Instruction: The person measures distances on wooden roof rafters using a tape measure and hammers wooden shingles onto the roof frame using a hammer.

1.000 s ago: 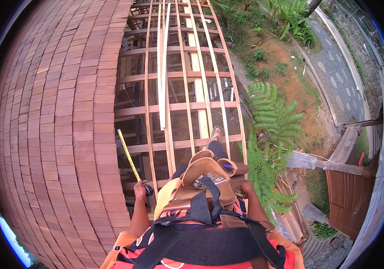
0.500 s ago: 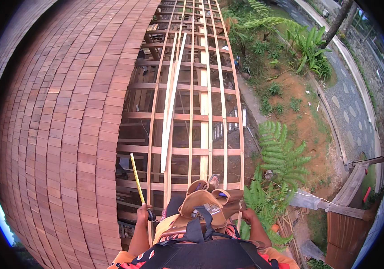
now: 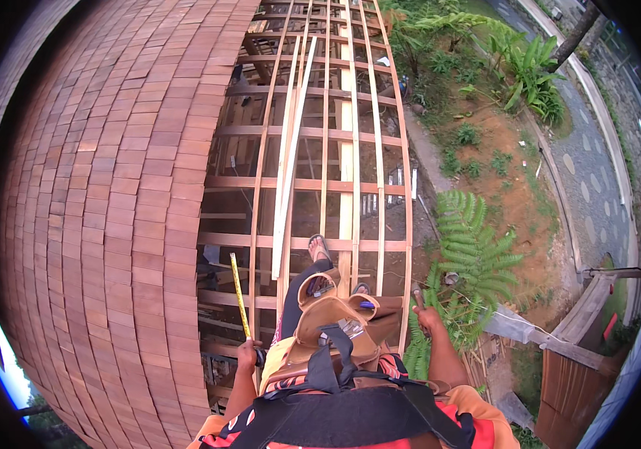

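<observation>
My left hand [image 3: 246, 354] grips a tape measure [image 3: 260, 358], its yellow blade [image 3: 237, 290] pulled out and pointing forward beside the shingles. My right hand [image 3: 428, 319] holds what looks like a hammer [image 3: 418, 297] out to the right of the frame's edge. A brown leather tool pouch [image 3: 333, 334] with small pieces and tools inside hangs at my waist. One sandalled foot [image 3: 318, 250] is on a timber batten [image 3: 350, 243]; the other foot [image 3: 362, 289] shows just past the pouch.
Red-brown wooden shingles [image 3: 107, 209] cover the roof on the left. The open batten grid [image 3: 304, 183] continues forward, with loose pale strips [image 3: 292, 150] lying lengthwise. Far below on the right are ferns [image 3: 470, 247], soil, a stone path [image 3: 590, 172] and a timber structure [image 3: 571, 374].
A foot has stepped forward on the left side of the grid. My right hand has risen beside the pouch, showing the tool. My left hand still holds the tape.
</observation>
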A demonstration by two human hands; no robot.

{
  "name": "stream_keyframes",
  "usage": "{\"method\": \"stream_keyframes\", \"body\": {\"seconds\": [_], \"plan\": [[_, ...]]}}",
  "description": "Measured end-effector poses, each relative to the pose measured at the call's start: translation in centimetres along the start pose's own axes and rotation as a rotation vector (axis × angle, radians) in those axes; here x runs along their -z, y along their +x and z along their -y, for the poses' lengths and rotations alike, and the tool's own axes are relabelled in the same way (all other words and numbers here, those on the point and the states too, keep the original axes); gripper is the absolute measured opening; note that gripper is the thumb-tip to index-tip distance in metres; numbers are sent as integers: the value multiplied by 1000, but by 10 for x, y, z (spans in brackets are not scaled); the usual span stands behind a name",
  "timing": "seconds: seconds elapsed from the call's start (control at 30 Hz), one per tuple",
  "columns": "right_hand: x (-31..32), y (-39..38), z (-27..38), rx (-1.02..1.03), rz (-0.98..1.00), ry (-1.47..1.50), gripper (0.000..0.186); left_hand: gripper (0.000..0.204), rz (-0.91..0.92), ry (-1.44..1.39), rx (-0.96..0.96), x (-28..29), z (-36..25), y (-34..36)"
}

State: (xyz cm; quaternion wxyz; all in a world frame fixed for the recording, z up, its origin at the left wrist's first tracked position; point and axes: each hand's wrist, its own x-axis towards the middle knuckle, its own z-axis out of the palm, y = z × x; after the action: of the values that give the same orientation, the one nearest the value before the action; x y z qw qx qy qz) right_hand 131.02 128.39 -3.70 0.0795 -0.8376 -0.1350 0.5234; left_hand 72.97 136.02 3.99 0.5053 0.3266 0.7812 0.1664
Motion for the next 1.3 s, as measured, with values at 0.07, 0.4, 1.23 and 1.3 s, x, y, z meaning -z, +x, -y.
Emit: {"method": "stream_keyframes", "body": {"seconds": [0.07, 0.4, 1.23, 1.3], "plan": [[-6, 11, -13, -6, -28, 3, 47, 54, 56, 64, -23, -9, 4, 1], [-45, 60, -48, 150, 166, -281, 47, 54, 50, -145, -100, -23, -102, 61], [-56, -13, -73, 105, 108, -578, 44, 53, -264, -997, 26, -50, -24, -31], [-71, -1, -112, 111, 44, -388, 30, 54, -215, -974, 59, -58, -17, -20]]}}
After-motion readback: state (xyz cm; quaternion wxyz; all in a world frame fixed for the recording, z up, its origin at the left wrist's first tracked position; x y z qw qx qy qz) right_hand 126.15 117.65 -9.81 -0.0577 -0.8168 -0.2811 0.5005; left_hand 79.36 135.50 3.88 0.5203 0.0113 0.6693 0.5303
